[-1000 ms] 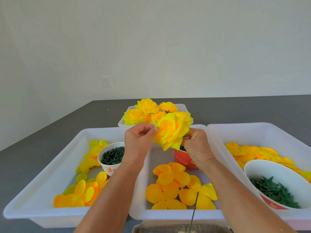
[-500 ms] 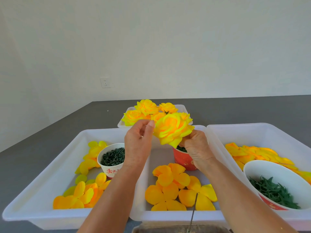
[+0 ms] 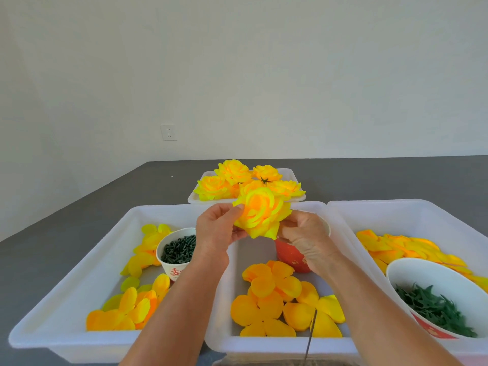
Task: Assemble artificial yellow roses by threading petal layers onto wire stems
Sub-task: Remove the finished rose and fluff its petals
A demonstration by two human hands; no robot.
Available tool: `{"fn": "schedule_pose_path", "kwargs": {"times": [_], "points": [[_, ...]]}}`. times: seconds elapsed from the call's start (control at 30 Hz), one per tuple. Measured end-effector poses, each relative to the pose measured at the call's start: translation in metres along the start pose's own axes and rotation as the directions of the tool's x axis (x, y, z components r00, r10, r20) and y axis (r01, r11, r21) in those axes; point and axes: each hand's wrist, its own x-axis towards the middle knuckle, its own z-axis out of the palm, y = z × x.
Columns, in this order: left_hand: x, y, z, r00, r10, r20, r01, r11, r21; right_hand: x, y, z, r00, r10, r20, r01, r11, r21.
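Red cup (image 3: 291, 257) half behind right hand (image 3: 307, 241); wire (image 3: 309, 336) cut off at bottom edge.

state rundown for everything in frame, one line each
left hand: pinching the rose's edge
right hand: gripping the rose from below
rose: held over the middle tray, bloom facing camera
finished roses: piled in back tray
paper cup: upright, holds dark green pieces

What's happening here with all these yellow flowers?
A person is making artificial roses. Both hands hold one nearly finished yellow rose above the middle tray: the left hand pinches a petal edge, the right hand grips it from beneath. Loose petal layers lie in the trays below, and finished roses sit in a far tray.
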Motion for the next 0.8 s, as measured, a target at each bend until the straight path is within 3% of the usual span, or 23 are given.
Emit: {"fn": "schedule_pose_path", "kwargs": {"times": [0.07,0.17,0.27,0.53,0.8], "points": [[0.000,0.001,0.000,0.997,0.053,-0.064,-0.055,0.998,-0.021,0.001,-0.004,-0.001,0.999,0.054,0.009,-0.055,0.977,0.207],[0.002,-0.001,0.000,0.995,0.076,-0.066,-0.078,0.997,-0.023,0.000,-0.013,-0.004,0.982,0.176,0.075,-0.190,0.858,0.478],[0.003,-0.004,0.000,0.995,0.097,-0.035,-0.097,0.995,0.018,-0.003,-0.018,-0.005,0.976,0.165,0.143,-0.213,0.861,0.462],[0.004,-0.007,0.003,0.990,0.144,0.003,-0.143,0.983,0.110,-0.007,-0.020,-0.006,0.979,0.191,0.066,-0.200,0.869,0.452],[0.006,0.007,0.007,1.000,-0.018,-0.009,0.019,0.992,0.123,-0.007,-0.024,-0.006,0.957,0.290,-0.006,-0.246,0.823,0.511]]}}
